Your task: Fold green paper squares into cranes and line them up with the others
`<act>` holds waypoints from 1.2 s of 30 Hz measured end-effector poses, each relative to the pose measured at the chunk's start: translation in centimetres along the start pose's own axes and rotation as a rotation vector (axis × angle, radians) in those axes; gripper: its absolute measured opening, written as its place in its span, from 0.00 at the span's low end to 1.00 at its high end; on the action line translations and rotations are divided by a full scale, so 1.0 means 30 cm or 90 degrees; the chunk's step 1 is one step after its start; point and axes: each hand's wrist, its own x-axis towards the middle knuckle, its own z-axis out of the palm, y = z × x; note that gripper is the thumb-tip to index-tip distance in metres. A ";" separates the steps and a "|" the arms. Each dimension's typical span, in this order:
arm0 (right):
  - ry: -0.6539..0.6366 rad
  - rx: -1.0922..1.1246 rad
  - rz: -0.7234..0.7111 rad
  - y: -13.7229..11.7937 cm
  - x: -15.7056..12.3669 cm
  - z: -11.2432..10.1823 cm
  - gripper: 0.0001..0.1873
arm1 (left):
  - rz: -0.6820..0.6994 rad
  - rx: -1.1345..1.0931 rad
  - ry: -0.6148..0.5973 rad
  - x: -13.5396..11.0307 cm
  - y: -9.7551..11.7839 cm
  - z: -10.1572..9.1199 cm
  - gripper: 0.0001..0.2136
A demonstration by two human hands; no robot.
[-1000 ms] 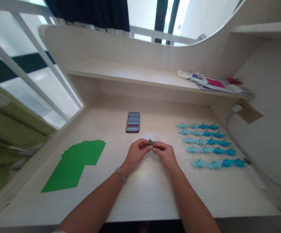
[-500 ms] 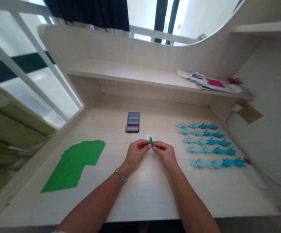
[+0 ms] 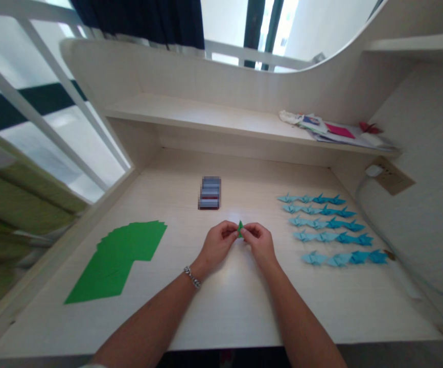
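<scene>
A small folded piece of green paper (image 3: 240,229) is pinched between my two hands above the middle of the desk. My left hand (image 3: 218,243) grips its left side with thumb and fingertips; a chain bracelet (image 3: 192,277) circles that wrist. On the other side, my right hand (image 3: 259,242) pinches the paper, its thumb across the front. The fingertips cover part of the folds. Fanned green paper sheets (image 3: 117,260) lie to the left of my hands. Rows of blue folded paper cranes (image 3: 326,223) stand to the right, lighter at left and darker at right.
A phone-like object (image 3: 209,193), blurred out, lies beyond my hands on the pale desk (image 3: 213,317). Papers (image 3: 338,131) rest on the shelf (image 3: 206,115) at the back. A plug (image 3: 373,170) with a cable sits in the right wall's socket. White rails (image 3: 48,97) border the left.
The folded green paper has turned and now shows a pointed top with its front face toward me. Both hands have shifted slightly, and my right thumb now lies over the paper.
</scene>
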 end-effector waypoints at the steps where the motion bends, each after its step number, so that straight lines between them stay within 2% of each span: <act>1: 0.001 -0.012 -0.006 -0.005 -0.001 0.000 0.10 | -0.002 -0.004 0.000 0.000 -0.002 0.001 0.07; 10: -0.028 -0.066 -0.035 -0.030 -0.017 -0.003 0.09 | -0.010 0.012 0.050 0.003 -0.010 -0.003 0.09; 15: -0.027 -0.064 -0.028 -0.027 -0.020 0.006 0.10 | 0.001 0.038 0.051 0.002 -0.001 -0.006 0.09; 19: -0.004 -0.018 -0.028 -0.026 -0.019 0.013 0.10 | 0.014 0.043 0.044 -0.003 0.010 -0.001 0.07; 26: 0.006 0.116 0.030 -0.014 -0.009 0.009 0.15 | 0.010 -0.052 0.038 -0.008 0.001 0.015 0.07; 33: -0.091 0.071 0.044 -0.021 -0.008 -0.001 0.10 | 0.014 -0.039 0.016 -0.019 0.002 0.012 0.07; 36: -0.097 0.047 0.038 -0.016 -0.006 -0.006 0.08 | 0.010 -0.025 0.004 -0.021 0.004 0.014 0.06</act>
